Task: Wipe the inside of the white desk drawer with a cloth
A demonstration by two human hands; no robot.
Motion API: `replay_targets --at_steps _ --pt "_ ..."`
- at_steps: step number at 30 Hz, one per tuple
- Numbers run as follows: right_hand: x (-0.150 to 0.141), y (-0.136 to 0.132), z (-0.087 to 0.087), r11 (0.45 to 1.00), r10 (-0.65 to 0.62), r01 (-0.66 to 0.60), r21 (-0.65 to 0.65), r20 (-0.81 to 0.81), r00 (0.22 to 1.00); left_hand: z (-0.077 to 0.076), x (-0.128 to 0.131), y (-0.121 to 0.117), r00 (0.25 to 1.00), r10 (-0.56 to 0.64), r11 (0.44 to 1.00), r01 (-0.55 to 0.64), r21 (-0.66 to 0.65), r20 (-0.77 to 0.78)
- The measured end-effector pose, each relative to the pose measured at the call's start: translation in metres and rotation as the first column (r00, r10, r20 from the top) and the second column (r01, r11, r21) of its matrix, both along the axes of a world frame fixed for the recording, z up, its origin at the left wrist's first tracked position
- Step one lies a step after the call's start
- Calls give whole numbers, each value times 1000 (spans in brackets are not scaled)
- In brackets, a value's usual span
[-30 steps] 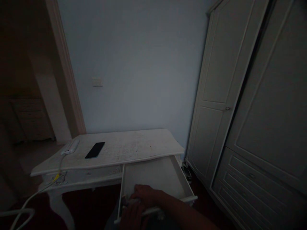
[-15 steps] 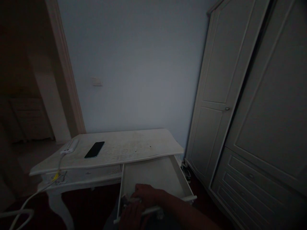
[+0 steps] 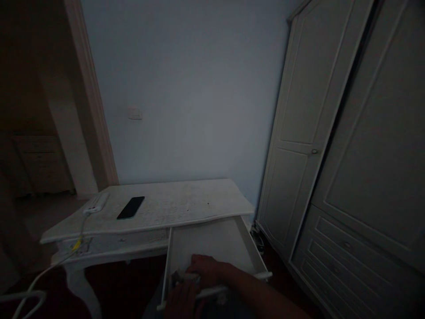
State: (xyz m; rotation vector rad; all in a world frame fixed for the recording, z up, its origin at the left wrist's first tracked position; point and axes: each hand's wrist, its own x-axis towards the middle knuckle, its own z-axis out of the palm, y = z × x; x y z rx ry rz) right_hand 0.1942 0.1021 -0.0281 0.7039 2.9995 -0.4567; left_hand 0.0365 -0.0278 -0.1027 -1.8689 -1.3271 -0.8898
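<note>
A white drawer [image 3: 212,243] is pulled out from the right side of a white desk [image 3: 186,199]. Over its front left corner my right hand [image 3: 205,269] reaches in from the right, fingers curled around something too dark to make out. My left hand [image 3: 181,300] lies just below it at the drawer's front edge, its fingers pressed together, and what they grip is hidden. A small pale item [image 3: 189,276], of a kind I cannot tell, shows between the two hands.
A black phone [image 3: 131,208] and a white power strip [image 3: 96,204] with a cable [image 3: 49,266] are on the desk's left. A wardrobe [image 3: 292,133] stands to the right, close to the drawer. Behind the desk, a light switch [image 3: 134,114] is on the wall.
My right hand has shifted slightly to the right inside the drawer. The small pale item between the hands has changed position a little. The drawer and phone stay put.
</note>
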Motion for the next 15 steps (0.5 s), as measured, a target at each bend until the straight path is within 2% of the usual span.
replay_targets --at_steps 6,10,15 --pt "8 -3 7 999 -20 20 -36 3 1000 -3 -1 3 999 -34 999 34 10 37" --pt "16 -1 8 997 -32 33 -64 15 999 1 0 4 995 -74 996 77 -47 69" --pt "39 2 13 998 -42 44 -51 39 998 5 1 0 995 -62 997 65 -29 73"
